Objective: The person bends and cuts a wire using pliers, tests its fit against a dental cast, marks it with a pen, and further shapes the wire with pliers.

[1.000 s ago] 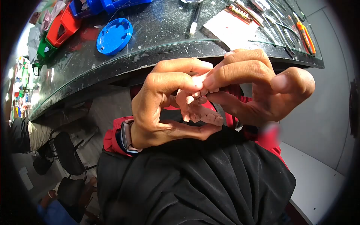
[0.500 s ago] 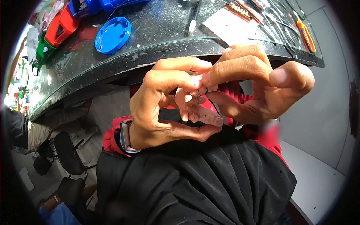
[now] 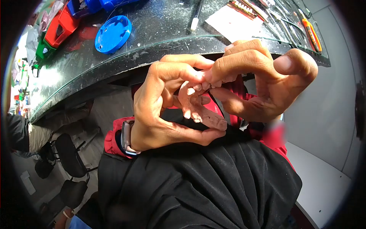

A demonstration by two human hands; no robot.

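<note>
A pinkish-brown dental cast (image 3: 207, 117), a horseshoe-shaped arch with teeth, is held in the air above my lap. My left hand (image 3: 158, 103) is closed around it, thumb along the near end and fingertips at the far side. At the far end of the arch, my right hand (image 3: 259, 82) pinches with thumb and fingers against the teeth, fingertips meeting those of the left hand. A thin dark line, perhaps a wire, shows near that pinch. Whether my right fingers hold anything besides the cast is hidden.
Ahead lies a dusty black workbench (image 3: 160, 28) with a glass-like edge. On it are a blue round lid (image 3: 113, 34), red bin (image 3: 63, 26), white paper (image 3: 232, 24), a marker (image 3: 196, 17), metal tools and an orange-handled cutter (image 3: 312, 34). Another person's arm (image 3: 65, 217) and a black chair (image 3: 70, 154) are lower left.
The cast has turned slightly in my hands, so more of its arch and teeth shows. Both hands keep their grip. At lower left the other person's arm has shifted right.
</note>
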